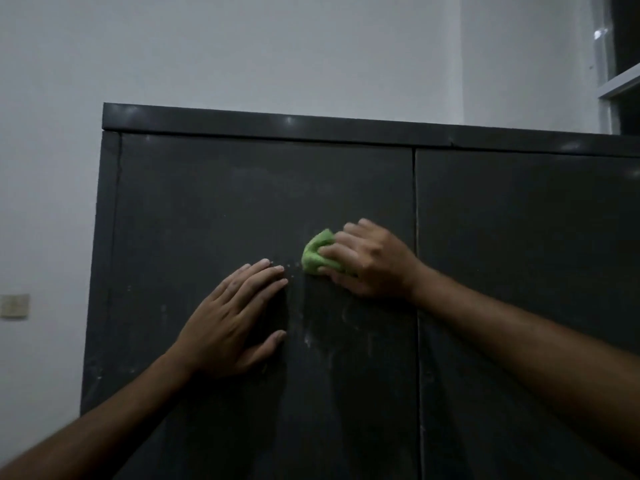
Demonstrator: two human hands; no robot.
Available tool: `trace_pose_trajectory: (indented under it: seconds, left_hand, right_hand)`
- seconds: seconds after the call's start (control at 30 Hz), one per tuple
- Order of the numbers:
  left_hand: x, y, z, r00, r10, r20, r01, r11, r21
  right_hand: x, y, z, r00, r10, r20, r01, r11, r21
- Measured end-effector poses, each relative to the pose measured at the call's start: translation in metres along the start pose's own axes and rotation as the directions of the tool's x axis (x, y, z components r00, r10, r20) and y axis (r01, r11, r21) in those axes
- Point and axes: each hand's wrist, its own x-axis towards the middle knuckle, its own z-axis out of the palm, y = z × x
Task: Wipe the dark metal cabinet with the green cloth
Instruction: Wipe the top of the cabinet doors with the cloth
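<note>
I judge I am mid-wipe on the left door of the dark metal cabinet [221,202], not at the start nor the finish. My right hand [370,261] has its fingers curled round the bunched green cloth [317,252] and presses it against the door panel, near the seam between the two doors and roughly midway down the part of the door I can see. My left hand [235,317] lies flat on the same panel just beside the cloth, fingers straight and holding nothing, bracing me, I think. Pale smears and specks show below and between the hands, toward the lower part of the door. So the next stroke, as I read it, should carry the cloth downward over those marks, with steady pressure, and the flat hand will have to shift out of the way.
</note>
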Motion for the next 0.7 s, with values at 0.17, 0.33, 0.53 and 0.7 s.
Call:
trace_pose_trajectory:
  seconds: [0.17, 0.33, 0.53, 0.7]
  left_hand:
    - [-0.029, -0.024, -0.014, 0.996, -0.087, 0.024, 0.086, 0.995, 0.052]
    - [-0.036, -0.036, -0.016, 0.995, -0.055, 0.080, 0.045, 0.991, 0.125]
    - [-0.039, -0.039, -0.011, 0.998, -0.037, 0.048, 0.031, 0.993, 0.110]
    - [-0.038, -0.040, -0.012, 0.999, -0.027, 0.029, 0.024, 0.993, 0.117]
  right_hand:
    - [0.024, 0.032, -0.011, 0.754, 0.578, -0.311, -0.599, 0.800, 0.032]
    - [0.015, -0.013, -0.007, 0.983, 0.165, 0.077, -0.177, 0.968, 0.176]
    - [0.030, 0.022, -0.028, 0.834, 0.550, -0.054, -0.478, 0.767, 0.428]
    - [0.026, 0.021, -0.018, 0.772, 0.588, -0.240, -0.561, 0.809, 0.177]
